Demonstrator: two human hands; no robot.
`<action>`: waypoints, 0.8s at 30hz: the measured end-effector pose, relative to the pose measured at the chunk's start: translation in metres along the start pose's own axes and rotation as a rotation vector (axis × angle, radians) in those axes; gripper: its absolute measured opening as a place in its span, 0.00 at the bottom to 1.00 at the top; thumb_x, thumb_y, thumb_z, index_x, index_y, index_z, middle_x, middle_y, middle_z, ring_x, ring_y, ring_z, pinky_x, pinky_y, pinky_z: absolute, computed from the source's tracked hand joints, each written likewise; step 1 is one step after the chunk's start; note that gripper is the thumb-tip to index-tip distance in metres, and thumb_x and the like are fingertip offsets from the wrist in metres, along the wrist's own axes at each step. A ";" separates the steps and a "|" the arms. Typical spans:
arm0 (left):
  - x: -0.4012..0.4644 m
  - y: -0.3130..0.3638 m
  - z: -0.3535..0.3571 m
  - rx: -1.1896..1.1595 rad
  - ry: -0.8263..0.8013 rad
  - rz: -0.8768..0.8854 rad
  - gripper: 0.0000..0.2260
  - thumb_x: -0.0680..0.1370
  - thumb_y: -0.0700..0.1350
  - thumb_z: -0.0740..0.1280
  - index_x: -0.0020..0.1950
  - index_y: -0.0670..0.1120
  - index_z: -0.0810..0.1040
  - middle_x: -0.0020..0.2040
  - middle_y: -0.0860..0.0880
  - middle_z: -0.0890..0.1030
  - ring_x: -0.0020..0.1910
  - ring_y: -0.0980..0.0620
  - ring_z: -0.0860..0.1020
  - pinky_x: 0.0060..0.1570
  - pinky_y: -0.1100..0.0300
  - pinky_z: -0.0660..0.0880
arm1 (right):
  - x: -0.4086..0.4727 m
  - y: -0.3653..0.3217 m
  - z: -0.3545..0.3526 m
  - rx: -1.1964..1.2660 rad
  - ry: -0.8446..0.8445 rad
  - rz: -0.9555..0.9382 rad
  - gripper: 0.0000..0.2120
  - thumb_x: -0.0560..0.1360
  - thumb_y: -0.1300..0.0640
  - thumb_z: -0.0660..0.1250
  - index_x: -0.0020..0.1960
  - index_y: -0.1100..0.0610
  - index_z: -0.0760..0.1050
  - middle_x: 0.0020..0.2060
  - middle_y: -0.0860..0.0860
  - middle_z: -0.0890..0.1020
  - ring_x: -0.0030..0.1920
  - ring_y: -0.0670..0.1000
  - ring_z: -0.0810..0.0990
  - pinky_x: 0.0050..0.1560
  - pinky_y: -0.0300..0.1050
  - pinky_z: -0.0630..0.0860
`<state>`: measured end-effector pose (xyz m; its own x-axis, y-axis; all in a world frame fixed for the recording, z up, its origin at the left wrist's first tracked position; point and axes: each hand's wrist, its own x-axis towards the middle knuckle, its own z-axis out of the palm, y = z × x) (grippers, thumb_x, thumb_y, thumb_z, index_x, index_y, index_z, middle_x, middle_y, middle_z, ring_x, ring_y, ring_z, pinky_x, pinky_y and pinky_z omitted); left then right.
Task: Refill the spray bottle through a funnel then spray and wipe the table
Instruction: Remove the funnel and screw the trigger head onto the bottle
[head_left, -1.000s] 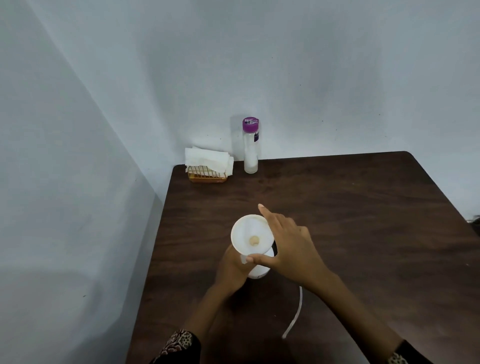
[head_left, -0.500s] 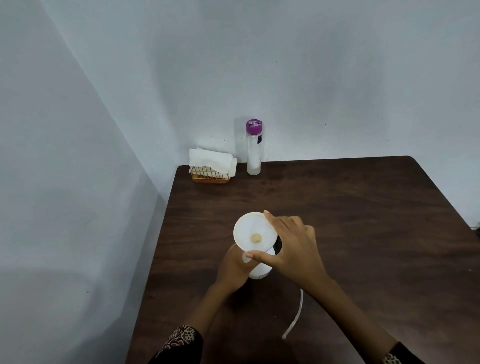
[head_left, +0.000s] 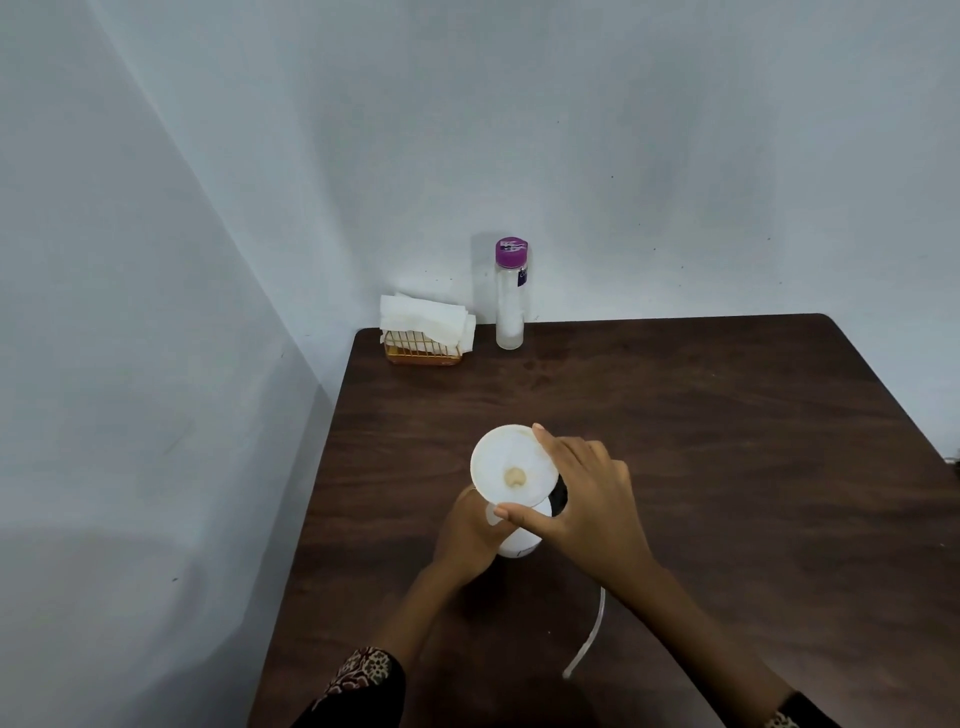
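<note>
A white funnel (head_left: 511, 465) stands in the neck of a white spray bottle (head_left: 522, 543) near the table's left front. My left hand (head_left: 467, 535) grips the bottle's body from the left, below the funnel. My right hand (head_left: 587, 501) holds the funnel's rim between forefinger and thumb. The bottle is mostly hidden under the funnel and my hands. A clear dip tube (head_left: 589, 636) of the sprayer lies on the table behind my right wrist; the sprayer head is hidden.
A clear bottle with a purple cap (head_left: 510, 293) stands at the back against the wall. Left of it, a gold wire holder with white paper napkins (head_left: 426, 332) sits in the corner. The dark wooden table (head_left: 727, 441) ends close to the left wall.
My right hand's fingers have curled closer round the funnel's rim. The view has shifted slightly; the bottle and left hand stay in place.
</note>
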<state>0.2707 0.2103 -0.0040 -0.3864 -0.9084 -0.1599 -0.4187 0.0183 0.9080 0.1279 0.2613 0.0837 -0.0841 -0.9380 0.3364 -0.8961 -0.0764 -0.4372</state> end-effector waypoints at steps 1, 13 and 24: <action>0.001 0.000 0.000 -0.002 0.000 0.001 0.20 0.67 0.64 0.65 0.58 0.63 0.70 0.58 0.58 0.76 0.57 0.58 0.76 0.58 0.62 0.74 | 0.001 0.000 0.000 0.004 -0.005 -0.002 0.42 0.68 0.24 0.51 0.65 0.56 0.73 0.54 0.49 0.81 0.51 0.52 0.79 0.43 0.49 0.74; 0.002 0.000 0.002 0.021 -0.008 -0.061 0.33 0.65 0.68 0.64 0.66 0.52 0.72 0.65 0.52 0.76 0.62 0.54 0.75 0.62 0.56 0.74 | 0.002 0.005 -0.004 0.076 0.022 0.003 0.41 0.67 0.25 0.56 0.66 0.55 0.73 0.55 0.48 0.81 0.53 0.49 0.78 0.46 0.45 0.71; 0.012 0.008 -0.020 0.186 -0.274 -0.123 0.32 0.67 0.57 0.71 0.70 0.55 0.68 0.71 0.52 0.69 0.71 0.51 0.66 0.69 0.45 0.67 | 0.007 0.006 -0.017 0.498 0.067 0.202 0.42 0.60 0.35 0.73 0.69 0.48 0.67 0.59 0.40 0.74 0.60 0.38 0.72 0.53 0.28 0.73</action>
<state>0.2792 0.1910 0.0091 -0.5195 -0.7630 -0.3845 -0.6084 0.0144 0.7935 0.1143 0.2599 0.0973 -0.2755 -0.9283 0.2497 -0.5458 -0.0627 -0.8356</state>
